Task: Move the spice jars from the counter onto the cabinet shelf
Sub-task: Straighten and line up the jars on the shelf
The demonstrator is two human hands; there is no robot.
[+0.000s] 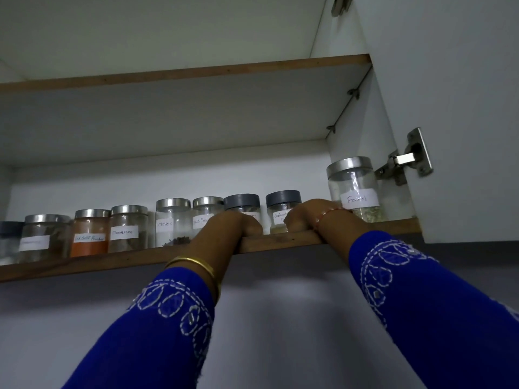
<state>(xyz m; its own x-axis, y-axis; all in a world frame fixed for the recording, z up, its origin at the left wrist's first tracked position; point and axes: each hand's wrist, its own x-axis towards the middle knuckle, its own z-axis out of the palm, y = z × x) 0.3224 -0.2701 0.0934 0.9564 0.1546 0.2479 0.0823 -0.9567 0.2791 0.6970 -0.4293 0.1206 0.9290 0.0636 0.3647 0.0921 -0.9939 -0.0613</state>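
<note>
i'm wrapping my left hand [236, 224] round the grey-lid jar [243, 206] and my right hand [307, 216] round the coriander jar [282, 211], fingers hidden behind, risking nudging either off the shelf [118, 262] edge.

Clear glass spice jars [173, 226] with brushed-metal lids and paper labels — shelf [84, 263] edged in matt wood.

The left hand [224, 226] hides the lower part of a grey-lidded jar [243, 204]; whether it grips is unclear. The leftmost jar [8, 240] is cut off by the picture's edge, and the label [34, 242] just beside it is too blurred to read
</note>
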